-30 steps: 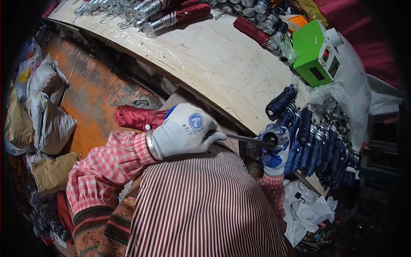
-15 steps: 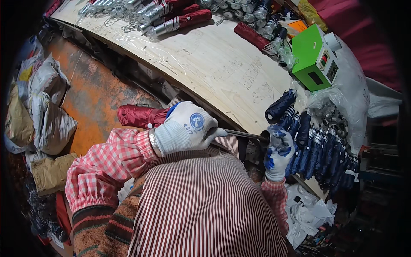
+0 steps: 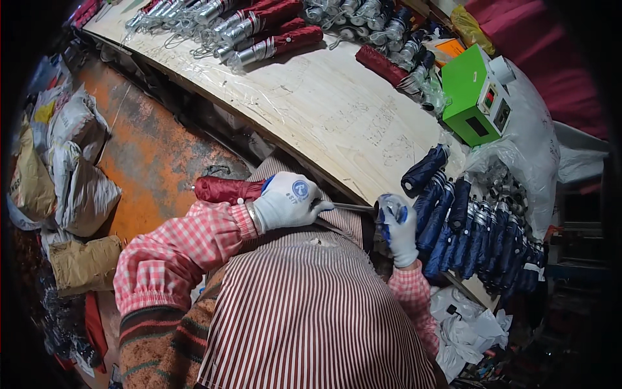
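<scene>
My left hand (image 3: pixel 287 202), in a white glove, grips a folded dark red umbrella (image 3: pixel 223 190) whose metal shaft (image 3: pixel 353 207) runs to the right. My right hand (image 3: pixel 398 227), in a white and blue glove, is closed around the shaft's far end, close to my chest. Both hands are just off the near edge of the wooden worktable (image 3: pixel 324 110). A row of folded navy blue umbrellas (image 3: pixel 476 240) lies right beside my right hand.
At the table's far side lie several red umbrellas with silver ends (image 3: pixel 259 32) and a dark red one (image 3: pixel 382 65). A green box-shaped machine (image 3: pixel 476 97) stands at the right beside a white plastic bag (image 3: pixel 531 162). Sacks (image 3: pixel 78 175) lie on the orange floor to the left.
My right hand has slid from a higher grip to lower down at the shaft's end. My left hand and the red umbrella stay in much the same place.
</scene>
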Demonstrator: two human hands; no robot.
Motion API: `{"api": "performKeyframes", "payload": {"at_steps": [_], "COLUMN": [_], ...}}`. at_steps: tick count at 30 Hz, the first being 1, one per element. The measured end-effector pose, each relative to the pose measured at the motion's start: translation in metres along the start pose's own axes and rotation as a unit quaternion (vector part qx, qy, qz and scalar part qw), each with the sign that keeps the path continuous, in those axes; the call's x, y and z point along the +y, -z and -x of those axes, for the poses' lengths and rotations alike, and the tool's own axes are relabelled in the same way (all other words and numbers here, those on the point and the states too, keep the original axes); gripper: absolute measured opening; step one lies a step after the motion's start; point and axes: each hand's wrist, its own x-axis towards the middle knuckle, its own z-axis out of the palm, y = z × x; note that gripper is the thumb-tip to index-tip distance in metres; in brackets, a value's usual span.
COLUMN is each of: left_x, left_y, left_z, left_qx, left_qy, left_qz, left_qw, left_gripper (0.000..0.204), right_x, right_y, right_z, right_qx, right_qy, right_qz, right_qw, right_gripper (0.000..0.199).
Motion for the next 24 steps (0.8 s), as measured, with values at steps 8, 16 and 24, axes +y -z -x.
{"api": "performKeyframes", "payload": {"at_steps": [8,16,24], "left_x": [0.004,0.022,0.032], "left_y": [0.009,0.020,-0.010], "left_z": [0.008,0.008,-0.013], "left_qx": [0.036,0.059,0.054], "left_qy": [0.048,-0.005,-0.070], "left_qz": [0.000,-0.055,0.138], "left_qw": [0.998,0.997,0.986], "left_gripper": [0.051,0.060,0.051], "right_x": [-0.038,-0.011,0.032], "right_y": [0.002,0.018,-0.028], "right_z": [0.001,-0.011,-0.004], "right_qx": [0.018,-0.057,-0.052], "right_qy": [0.024,-0.064,0.097], "right_qz": [-0.111,-0.124,-0.539], "right_qw": [0.993,0.989,0.835], "right_gripper": [0.036,0.049,0.070]}}
